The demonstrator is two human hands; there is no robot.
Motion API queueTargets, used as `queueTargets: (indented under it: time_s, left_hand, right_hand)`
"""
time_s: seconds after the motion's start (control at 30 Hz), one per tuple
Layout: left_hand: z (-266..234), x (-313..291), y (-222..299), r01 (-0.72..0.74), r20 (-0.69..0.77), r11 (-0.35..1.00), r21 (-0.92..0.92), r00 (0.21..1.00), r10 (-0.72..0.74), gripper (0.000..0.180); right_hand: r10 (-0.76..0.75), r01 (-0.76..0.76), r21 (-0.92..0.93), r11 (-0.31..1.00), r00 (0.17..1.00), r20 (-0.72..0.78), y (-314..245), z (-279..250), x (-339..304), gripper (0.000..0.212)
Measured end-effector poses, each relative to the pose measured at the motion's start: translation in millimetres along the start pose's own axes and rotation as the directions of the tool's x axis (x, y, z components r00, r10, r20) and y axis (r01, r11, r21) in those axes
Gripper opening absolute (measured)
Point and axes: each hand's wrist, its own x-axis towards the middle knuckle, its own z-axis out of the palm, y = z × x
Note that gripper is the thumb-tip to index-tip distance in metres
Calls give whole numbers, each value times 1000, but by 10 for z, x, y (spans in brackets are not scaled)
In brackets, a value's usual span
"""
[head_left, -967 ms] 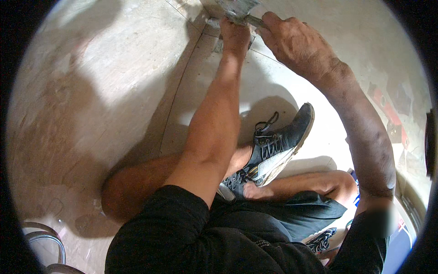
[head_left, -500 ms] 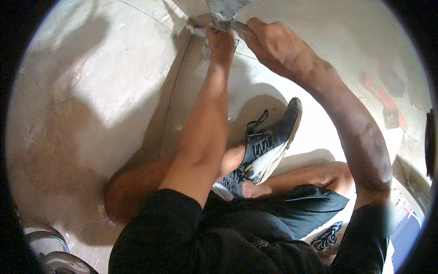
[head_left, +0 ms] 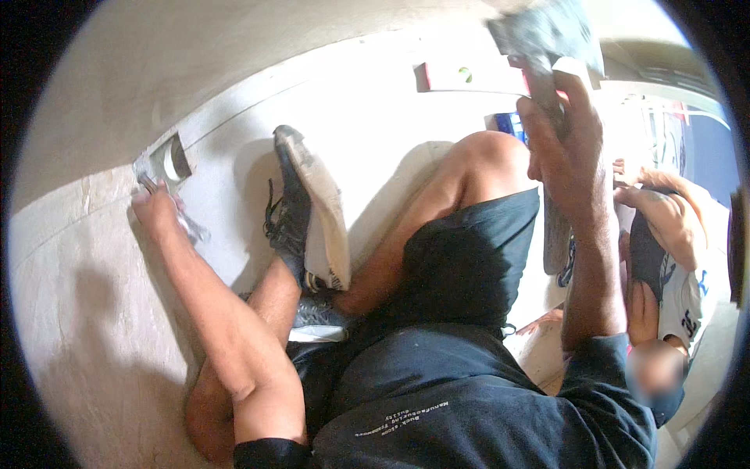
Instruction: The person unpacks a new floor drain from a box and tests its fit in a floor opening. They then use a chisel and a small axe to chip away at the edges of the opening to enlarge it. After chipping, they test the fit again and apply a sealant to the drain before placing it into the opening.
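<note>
Seated on a pale floor (head_left: pixel 367 137) beside a beige wall (head_left: pixel 156 78), holding up a blurred, hatchet-like tool (head_left: pixel 541 78) in the closed right hand (head_left: pixel 574 148), near a bent knee (head_left: pixel 491 168), clasped close beneath its broad head, likely to balance the weight. Gripping in the left hand (head_left: pixel 158 209), well apart from the right, a slim metal bar (head_left: pixel 147 184), probably steadied low at the wall's foot just beside a square hole (head_left: pixel 178 155).

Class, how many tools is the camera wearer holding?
2. A wide-bladed tool is in the right hand; a metal tool, partly hidden, is in the left hand beside the square cutout. Others may be hidden.
</note>
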Motion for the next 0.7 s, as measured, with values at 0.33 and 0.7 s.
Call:
queueTargets:
  time_s: [0.33,0.7]
  left_hand:
    - [-190,-430,-510,-183,105,476,860,977,186,40]
    - [-494,-527,-871,1,-7,649,761,1000,6,54]
  right_hand:
    - [82,-123,-358,926,988,-128,1927,-670,-991,32]
    - [249,-260,-84,962,961,-120,2724,69,-2546,33]
